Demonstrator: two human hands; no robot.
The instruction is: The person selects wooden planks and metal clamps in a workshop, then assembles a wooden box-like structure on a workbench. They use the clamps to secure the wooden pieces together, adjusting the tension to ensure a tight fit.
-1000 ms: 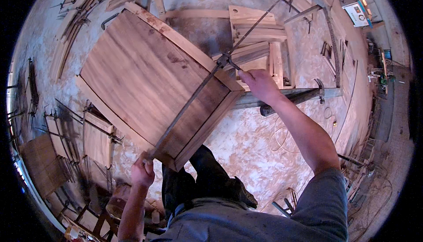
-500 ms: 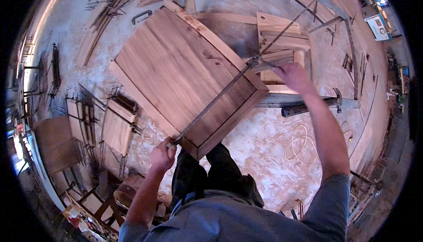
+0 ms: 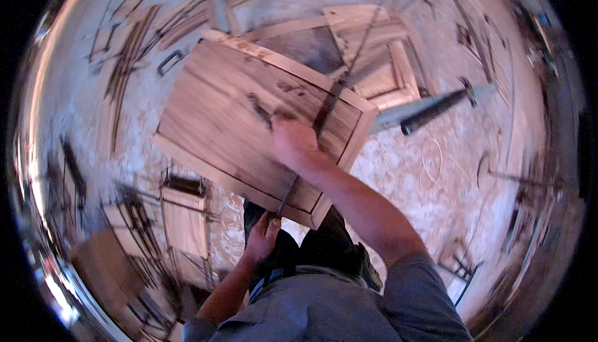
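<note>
A framed wooden panel (image 3: 218, 105) lies tilted in front of me, its near corner over my legs. A long metal bar clamp (image 3: 288, 195) spans it from the near-left edge to the far-right edge and sticks out beyond. My left hand (image 3: 263, 237) is closed around the clamp's near end, at the panel's edge. Over the panel's middle, just left of the clamp bar, my right hand (image 3: 295, 139) is closed on a short dark bent piece (image 3: 259, 108). Blur hides what kind of piece it is.
A hammer (image 3: 436, 110) with a dark handle lies right of the panel on a metal beam. Wooden frames (image 3: 374, 61) stand beyond it. A C-clamp (image 3: 169, 61) rests on the floor at far left. Clamped boards (image 3: 185, 220) are at near left, a pale cord (image 3: 431, 158) at right.
My right hand has moved left from the clamp's far end to above the panel, now with the dark piece. My left hand stays at the near end. The view has shifted and turned.
</note>
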